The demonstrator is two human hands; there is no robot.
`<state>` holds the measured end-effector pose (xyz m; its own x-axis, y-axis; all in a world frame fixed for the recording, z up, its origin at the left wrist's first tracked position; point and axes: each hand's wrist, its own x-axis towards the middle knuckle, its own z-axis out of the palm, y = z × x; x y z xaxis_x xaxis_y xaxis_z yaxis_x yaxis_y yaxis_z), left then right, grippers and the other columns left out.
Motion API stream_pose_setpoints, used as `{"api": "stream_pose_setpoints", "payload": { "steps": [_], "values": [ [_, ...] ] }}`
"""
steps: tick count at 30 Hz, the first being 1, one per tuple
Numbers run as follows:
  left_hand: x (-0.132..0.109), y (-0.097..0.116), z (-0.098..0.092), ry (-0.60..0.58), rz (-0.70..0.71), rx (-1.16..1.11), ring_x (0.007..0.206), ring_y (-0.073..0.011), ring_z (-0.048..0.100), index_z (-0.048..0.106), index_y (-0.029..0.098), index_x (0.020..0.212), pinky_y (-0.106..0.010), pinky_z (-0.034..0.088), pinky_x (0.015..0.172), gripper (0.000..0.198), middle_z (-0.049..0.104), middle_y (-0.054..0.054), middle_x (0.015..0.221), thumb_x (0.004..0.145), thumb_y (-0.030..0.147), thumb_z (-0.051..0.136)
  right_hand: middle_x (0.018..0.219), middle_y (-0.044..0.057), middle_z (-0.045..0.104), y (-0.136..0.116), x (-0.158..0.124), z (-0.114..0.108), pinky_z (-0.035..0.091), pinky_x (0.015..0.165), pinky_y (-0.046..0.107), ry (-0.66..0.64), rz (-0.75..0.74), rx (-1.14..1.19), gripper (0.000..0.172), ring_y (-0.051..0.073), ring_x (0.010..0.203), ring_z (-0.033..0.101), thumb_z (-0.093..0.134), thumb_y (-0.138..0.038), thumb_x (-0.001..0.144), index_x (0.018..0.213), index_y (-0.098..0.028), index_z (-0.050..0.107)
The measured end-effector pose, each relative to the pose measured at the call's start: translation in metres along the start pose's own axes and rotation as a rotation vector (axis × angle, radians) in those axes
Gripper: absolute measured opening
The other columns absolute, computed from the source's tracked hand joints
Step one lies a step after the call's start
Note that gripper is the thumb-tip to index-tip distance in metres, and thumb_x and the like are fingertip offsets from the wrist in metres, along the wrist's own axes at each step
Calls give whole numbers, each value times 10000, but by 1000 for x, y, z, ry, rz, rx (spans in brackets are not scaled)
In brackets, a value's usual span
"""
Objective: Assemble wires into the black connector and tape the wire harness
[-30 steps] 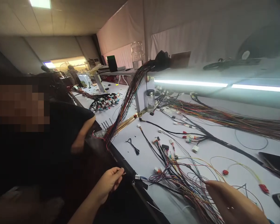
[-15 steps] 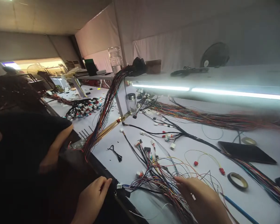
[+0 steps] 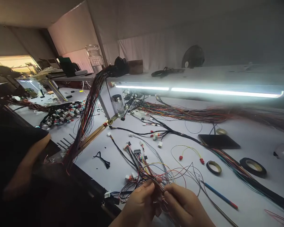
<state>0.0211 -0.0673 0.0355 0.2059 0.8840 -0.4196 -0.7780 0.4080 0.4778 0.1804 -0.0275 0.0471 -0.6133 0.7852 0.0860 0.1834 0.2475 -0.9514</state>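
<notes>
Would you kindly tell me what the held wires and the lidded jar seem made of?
Wires: probably plastic-coated, smooth, judging by their varied colours. Jar: glossy, glass or clear plastic, being see-through. Lid: possibly metal, given its greyish sheen.

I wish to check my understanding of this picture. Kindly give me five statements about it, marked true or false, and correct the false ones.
1. The left hand and the right hand are both at the coloured wires. True.
2. The blue pen-like tool lies to the left of the left hand. False: the blue pen-like tool lies to the right of the right hand.
3. The glass jar has its lid on. True.
4. The fan stands below the light. False: the fan is on the shelf, above the light.
5. A dark flat object lies near a roll of tape. True.
</notes>
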Motion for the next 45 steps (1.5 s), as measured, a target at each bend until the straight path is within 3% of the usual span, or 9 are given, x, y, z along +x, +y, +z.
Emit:
{"api": "stream_pose_setpoints", "payload": {
  "steps": [8, 15, 21, 24, 26, 32, 37, 42, 45],
  "values": [
    [4, 1, 3, -52, 29, -94, 468, -43, 459, 626, 255, 1054, -210, 372, 515, 387, 629, 45, 759, 698, 288, 774, 681, 33, 612, 7, 1, 4, 414, 518, 233, -56, 173, 330, 445, 124, 543, 497, 446, -550, 918, 808, -163, 636],
    [10, 3, -14, 59, 210, 394, 379, -38, 417, 596, 129, 768, -194, 239, 373, 394, 615, -2, 627, 713, 483, 760, 655, 4, 593, 2, -2, -7, 404, 542, 230, 11, -27, -146, 313, 136, 587, 526, 399, -364, 964, 783, -199, 594],
    [-2, 30, -14, 17, -215, 380, 327, -8, 335, 504, 154, 693, -170, 141, 333, 402, 493, 58, 530, 701, 456, 769, 581, -5, 555, 4, 7, -16, 286, 509, 261, 114, -415, -787, 263, 131, 523, 465, 403, -142, 904, 711, -195, 572],
    [-19, 34, -24, -37, -399, 303, 314, -3, 291, 490, 154, 618, -162, 106, 319, 417, 434, 66, 478, 690, 466, 758, 585, -1, 559, 14, 10, -24, 307, 520, 265, 178, -378, -845, 284, 141, 535, 484, 387, -143, 918, 708, -197, 570],
    [-37, 37, -34, -57, -352, 370, 298, -16, 277, 496, 154, 559, -172, 104, 310, 459, 400, 55, 416, 702, 534, 711, 660, 18, 617, 21, 11, -32, 376, 555, 262, 248, -294, -796, 261, 151, 591, 549, 394, -194, 951, 793, -191, 602],
    [-101, 83, -70, 382, 111, 625, 414, -87, 490, 653, 172, 875, -213, 342, 379, 500, 661, -37, 728, 745, 652, 607, 813, 42, 707, 26, 13, -35, 512, 633, 270, 211, -218, -602, 229, 169, 705, 664, 429, -288, 970, 911, -211, 637],
    [-127, 109, -114, 852, 365, 908, 692, -173, 619, 695, 151, 974, -281, 508, 661, 469, 713, -45, 807, 668, 502, 749, 881, 68, 736, 30, 12, -25, 556, 680, 304, 226, -272, -651, 222, 207, 775, 703, 471, -334, 955, 967, -216, 658],
    [-132, 92, -140, 896, 411, 812, 703, -200, 631, 687, 132, 953, -305, 512, 644, 388, 695, -51, 757, 726, 447, 670, 897, 59, 745, 38, 8, -24, 571, 694, 303, 229, -242, -678, 228, 221, 790, 712, 503, -387, 931, 950, -235, 673],
    [-130, 82, -139, 870, 409, 1035, 727, -201, 618, 695, 160, 884, -302, 492, 672, 326, 669, -40, 771, 791, 456, 592, 886, 34, 749, 41, 5, -24, 575, 679, 285, 230, -233, -688, 225, 211, 776, 714, 510, -404, 922, 950, -252, 674]
  ]
}}
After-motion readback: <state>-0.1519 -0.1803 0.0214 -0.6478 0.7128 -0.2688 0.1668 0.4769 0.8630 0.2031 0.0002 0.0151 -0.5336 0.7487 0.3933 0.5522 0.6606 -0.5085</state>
